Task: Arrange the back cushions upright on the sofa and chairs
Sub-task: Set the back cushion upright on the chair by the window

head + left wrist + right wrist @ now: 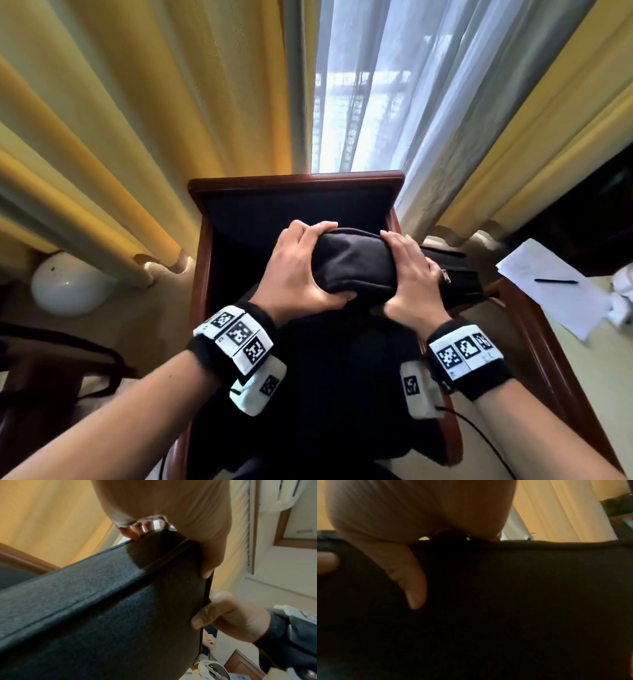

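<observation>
A dark fabric back cushion [352, 263] stands on edge over the seat of a wooden armchair [294, 180] with dark upholstery. Both hands grip its top edge, fingers over the far side and thumbs on the near face. My left hand [305, 267] holds the left part, my right hand [400, 274] the right part. The left wrist view shows the cushion [102, 601] with its piped seam, my left thumb [205, 572] pressed on it, and my right hand [228, 615] clamped on its edge. The right wrist view is dark; my thumb [412, 585] lies on the cushion [522, 601].
Yellow curtains [137, 137] and a sheer white one [394, 85] hang right behind the chair. A white dome-shaped object [68, 284] sits low on the left. Papers with a pen [548, 277] lie on a table at the right. Another dark piece [455, 274] rests by the right armrest.
</observation>
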